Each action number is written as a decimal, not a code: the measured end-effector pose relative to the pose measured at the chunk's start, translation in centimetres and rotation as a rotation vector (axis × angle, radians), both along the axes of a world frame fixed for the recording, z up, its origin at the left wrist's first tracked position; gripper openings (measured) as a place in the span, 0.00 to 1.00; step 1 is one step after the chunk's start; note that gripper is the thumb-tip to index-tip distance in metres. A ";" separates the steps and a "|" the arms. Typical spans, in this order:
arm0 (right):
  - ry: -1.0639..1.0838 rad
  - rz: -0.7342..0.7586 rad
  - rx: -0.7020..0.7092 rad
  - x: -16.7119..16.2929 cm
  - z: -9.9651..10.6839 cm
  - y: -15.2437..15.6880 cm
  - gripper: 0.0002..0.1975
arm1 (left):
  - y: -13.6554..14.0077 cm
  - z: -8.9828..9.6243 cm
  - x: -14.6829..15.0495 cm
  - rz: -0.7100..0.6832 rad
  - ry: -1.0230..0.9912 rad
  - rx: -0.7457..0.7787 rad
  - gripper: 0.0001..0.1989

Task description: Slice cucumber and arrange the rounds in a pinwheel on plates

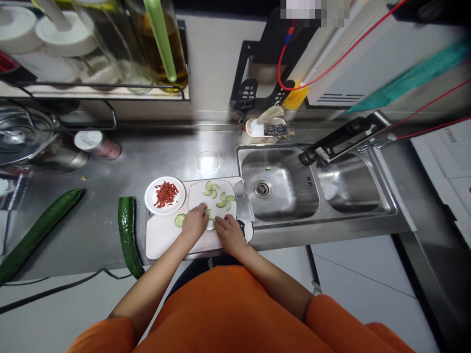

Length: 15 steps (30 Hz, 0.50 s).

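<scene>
A white squarish plate (198,189) lies on the white cutting board (162,245), bearing two pinwheel shapes of thin cucumber slices (225,201). Over the plate's near left part, my left hand (195,224) has its fingers bent together at a pale green cucumber piece (209,214). Opposite it, my right hand (230,236) reaches in from the right, fingertips curled down at the same group of pieces; the fingers partly hide them. A round cucumber slice (180,220) rests on the board left of my left hand. A knife (245,206) lies along the board's right side.
A white round plate (147,196) of chopped red bits stands at the board's far left. Cucumber lengths (127,235) lie on the steel counter (103,189). To the right is a double sink (279,189) with a tap (342,139). Jars and bottles (158,54) fill the shelf.
</scene>
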State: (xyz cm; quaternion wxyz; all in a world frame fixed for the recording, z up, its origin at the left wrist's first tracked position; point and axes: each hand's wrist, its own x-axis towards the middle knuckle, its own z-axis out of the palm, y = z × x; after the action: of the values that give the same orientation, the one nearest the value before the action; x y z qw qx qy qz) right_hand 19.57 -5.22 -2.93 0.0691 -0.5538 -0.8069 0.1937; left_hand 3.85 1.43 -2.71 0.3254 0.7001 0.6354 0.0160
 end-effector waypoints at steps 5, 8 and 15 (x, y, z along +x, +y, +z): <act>-0.034 0.029 -0.006 0.0 0.0 -0.3 0.15 | -0.7 -0.6 -0.2 -0.157 0.017 0.146 0.11; -0.051 0.049 -0.037 0.0 0.0 -0.3 0.16 | -1.0 -1.2 -0.3 -0.182 0.033 0.209 0.11; -0.058 0.070 -0.061 0.2 0.2 0.0 0.16 | -1.7 -2.1 -0.1 -0.184 0.061 0.329 0.11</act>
State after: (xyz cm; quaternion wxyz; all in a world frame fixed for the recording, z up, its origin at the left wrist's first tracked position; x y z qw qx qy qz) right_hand 19.73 -5.20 -2.70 0.0219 -0.5324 -0.8212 0.2042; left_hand 3.72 -0.27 -4.81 0.1870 0.7992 0.5670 0.0686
